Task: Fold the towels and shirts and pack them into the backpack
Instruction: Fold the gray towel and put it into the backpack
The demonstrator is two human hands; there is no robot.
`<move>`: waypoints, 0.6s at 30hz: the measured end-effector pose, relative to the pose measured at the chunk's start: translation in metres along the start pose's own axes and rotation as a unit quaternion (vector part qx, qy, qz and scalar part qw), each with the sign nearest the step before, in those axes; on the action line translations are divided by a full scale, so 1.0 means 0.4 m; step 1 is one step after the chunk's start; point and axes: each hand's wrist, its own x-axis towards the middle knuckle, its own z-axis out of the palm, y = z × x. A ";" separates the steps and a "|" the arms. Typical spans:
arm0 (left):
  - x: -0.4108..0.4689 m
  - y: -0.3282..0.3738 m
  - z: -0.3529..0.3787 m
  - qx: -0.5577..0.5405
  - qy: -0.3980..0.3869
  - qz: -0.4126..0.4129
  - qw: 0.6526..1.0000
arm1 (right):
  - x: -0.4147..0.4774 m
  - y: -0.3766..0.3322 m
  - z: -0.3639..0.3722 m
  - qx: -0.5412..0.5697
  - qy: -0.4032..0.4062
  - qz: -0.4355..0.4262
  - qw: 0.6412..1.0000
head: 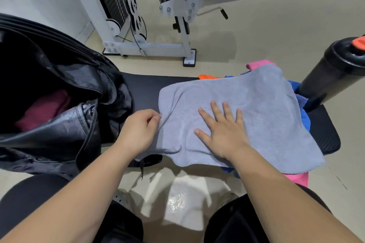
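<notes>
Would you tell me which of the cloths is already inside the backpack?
The dark maroon cloth, lying inside the open black backpack; the grey towel and the coloured pile beneath it are on the bench.

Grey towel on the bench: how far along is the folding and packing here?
Done: a maroon cloth lies inside the open black backpack. In hand: the grey towel lies spread on the bench, with the right hand flat on it and the left hand pinching its left edge. Left: an orange cloth, a blue cloth and a pink cloth wait underneath.
</notes>
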 end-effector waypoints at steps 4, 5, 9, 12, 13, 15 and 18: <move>-0.017 -0.043 0.007 0.015 0.053 -0.072 0.996 | -0.004 -0.070 -0.051 0.001 -0.005 0.013 1.000; -0.017 -0.047 0.012 0.039 0.039 -0.078 0.995 | -0.003 -0.100 -0.069 0.010 0.012 -0.009 1.000; -0.017 -0.044 0.035 0.091 0.026 -0.048 0.994 | 0.014 -0.194 -0.106 0.040 0.031 -0.179 0.983; -0.032 -0.041 0.042 0.083 0.033 0.003 0.996 | 0.028 -0.193 -0.083 0.005 -0.018 -0.215 0.976; -0.036 -0.043 0.043 0.078 0.032 0.025 0.996 | 0.028 -0.183 -0.075 -0.002 -0.027 -0.208 0.978; -0.043 -0.051 0.043 0.068 0.031 0.055 0.996 | 0.026 -0.161 -0.064 -0.005 -0.024 -0.193 0.981; -0.052 -0.057 0.048 0.094 0.016 0.092 0.991 | 0.017 -0.133 -0.058 -0.004 -0.008 -0.156 0.988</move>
